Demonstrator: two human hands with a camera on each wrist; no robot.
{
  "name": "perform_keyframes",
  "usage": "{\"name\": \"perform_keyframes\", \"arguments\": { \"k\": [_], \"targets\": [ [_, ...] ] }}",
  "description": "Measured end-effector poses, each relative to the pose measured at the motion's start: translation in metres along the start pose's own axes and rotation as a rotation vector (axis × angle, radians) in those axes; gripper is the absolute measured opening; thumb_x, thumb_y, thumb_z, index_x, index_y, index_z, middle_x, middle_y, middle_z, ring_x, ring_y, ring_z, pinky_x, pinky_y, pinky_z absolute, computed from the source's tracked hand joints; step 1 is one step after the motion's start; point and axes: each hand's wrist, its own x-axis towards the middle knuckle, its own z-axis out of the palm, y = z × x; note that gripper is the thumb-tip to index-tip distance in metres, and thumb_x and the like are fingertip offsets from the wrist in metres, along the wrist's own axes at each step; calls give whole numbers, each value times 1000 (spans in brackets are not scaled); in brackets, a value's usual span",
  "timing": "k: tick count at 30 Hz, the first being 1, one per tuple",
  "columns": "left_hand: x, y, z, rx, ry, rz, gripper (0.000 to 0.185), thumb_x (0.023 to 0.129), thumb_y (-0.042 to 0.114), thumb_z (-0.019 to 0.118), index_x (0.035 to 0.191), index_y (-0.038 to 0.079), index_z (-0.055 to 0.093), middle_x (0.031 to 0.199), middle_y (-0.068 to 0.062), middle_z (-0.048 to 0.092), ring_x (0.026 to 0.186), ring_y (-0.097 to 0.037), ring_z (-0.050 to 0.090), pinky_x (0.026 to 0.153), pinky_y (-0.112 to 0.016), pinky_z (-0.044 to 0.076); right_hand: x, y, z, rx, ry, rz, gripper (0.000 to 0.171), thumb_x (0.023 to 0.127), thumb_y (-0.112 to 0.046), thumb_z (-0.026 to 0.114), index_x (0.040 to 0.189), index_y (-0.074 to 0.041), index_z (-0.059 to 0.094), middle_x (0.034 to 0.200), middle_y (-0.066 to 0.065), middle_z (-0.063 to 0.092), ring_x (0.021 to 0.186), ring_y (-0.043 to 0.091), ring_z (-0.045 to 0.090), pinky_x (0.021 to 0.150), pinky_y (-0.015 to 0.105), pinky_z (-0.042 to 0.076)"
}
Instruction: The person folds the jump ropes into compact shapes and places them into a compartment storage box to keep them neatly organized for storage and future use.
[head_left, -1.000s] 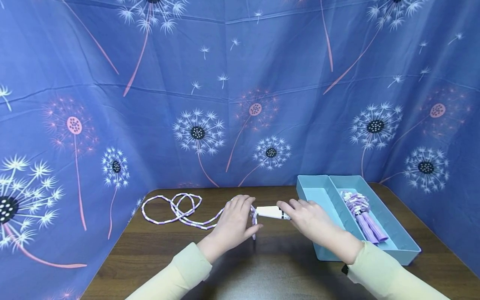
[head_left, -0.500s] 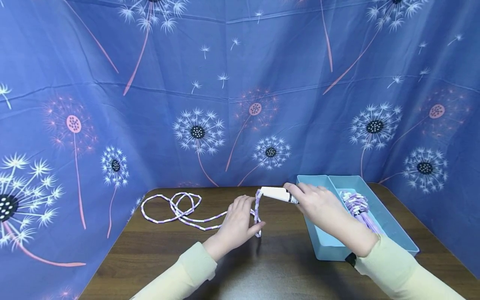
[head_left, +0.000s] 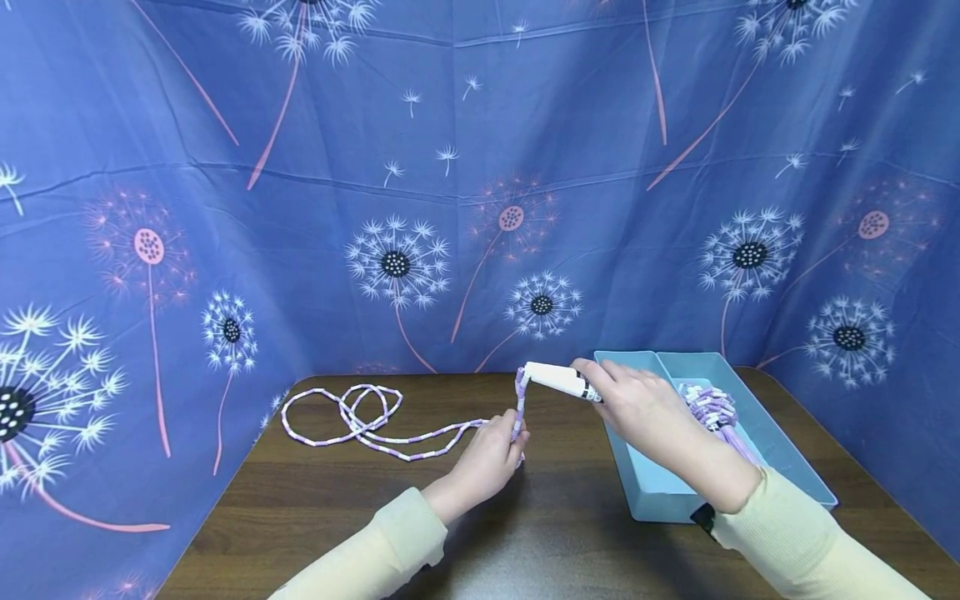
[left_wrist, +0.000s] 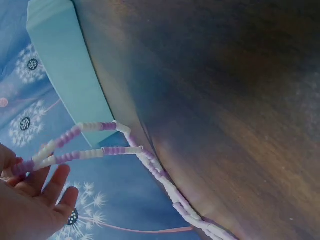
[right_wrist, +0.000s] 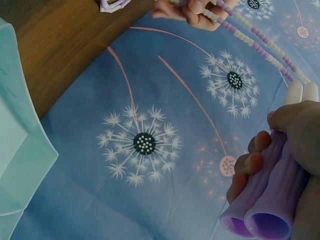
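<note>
The right hand point(head_left: 637, 408) is curled round the two jump rope handles point(head_left: 558, 381), fingers and thumb wrapped about them; the right wrist view shows them side by side in the grip, ribbed lilac tubes with hollow ends and pale tips point(right_wrist: 272, 200). They are held just above the table point(head_left: 525, 533), close to the near left corner of the blue tray point(head_left: 660, 500). Their long axis runs roughly level, left to right, tilted slightly up at the left, where the pale tips point and the rope leaves them.

From those tips the beaded rope point(head_left: 390, 433) (purple and white segments, doubled) drops to the left hand point(head_left: 491, 458), which pinches the two strands between closed fingers and thumb, low over the table. The left wrist view shows the strands running out from the fingers point(left_wrist: 55, 182) toward the table point(left_wrist: 225, 100), with the tray wall point(left_wrist: 65, 75) behind. Past the left hand the rope trails leftward across the wood and ends in loose overlapping loops near the far left corner.

The tray has two long compartments; the right one holds a second rope bundle point(head_left: 716, 412), purple handles and coiled beads, partly hidden by the right forearm. A blue cloth point(head_left: 450, 167) printed with dandelions hangs behind and on both sides of the table.
</note>
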Motion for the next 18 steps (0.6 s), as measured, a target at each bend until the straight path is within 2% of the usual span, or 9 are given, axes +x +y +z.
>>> {"name": "perform_keyframes", "arguments": {
  "k": [5,9,14,18],
  "targets": [
    [1,4,4,13,-76,-13,10,98,16,48,93,8,46,62,8,45,52,-3,42,47,-18,35,-2,0,3,3,5,19,61,65,-6,82,119,-6,53,82,11,66,53,22,58,44,35,46],
    [2,11,8,91,-126,-21,12,99,18,46,97,6,45,58,7,43,46,-4,41,41,-18,33,-2,0,7,20,34,34,55,71,-20,81,117,-7,53,77,9,64,51,21,57,41,34,43],
    [3,23,10,258,-90,14,20,97,20,50,106,3,50,61,1,58,50,-11,57,39,-24,39,-4,-3,12,58,4,94,64,68,-41,77,117,-9,52,71,6,60,49,16,52,40,32,40],
    [5,30,14,370,-52,58,21,94,21,54,104,3,52,62,0,61,52,-14,61,40,-27,41,-5,-6,14,89,-53,160,68,68,-46,76,119,-10,50,72,6,58,47,13,47,38,27,35]
  ]
}}
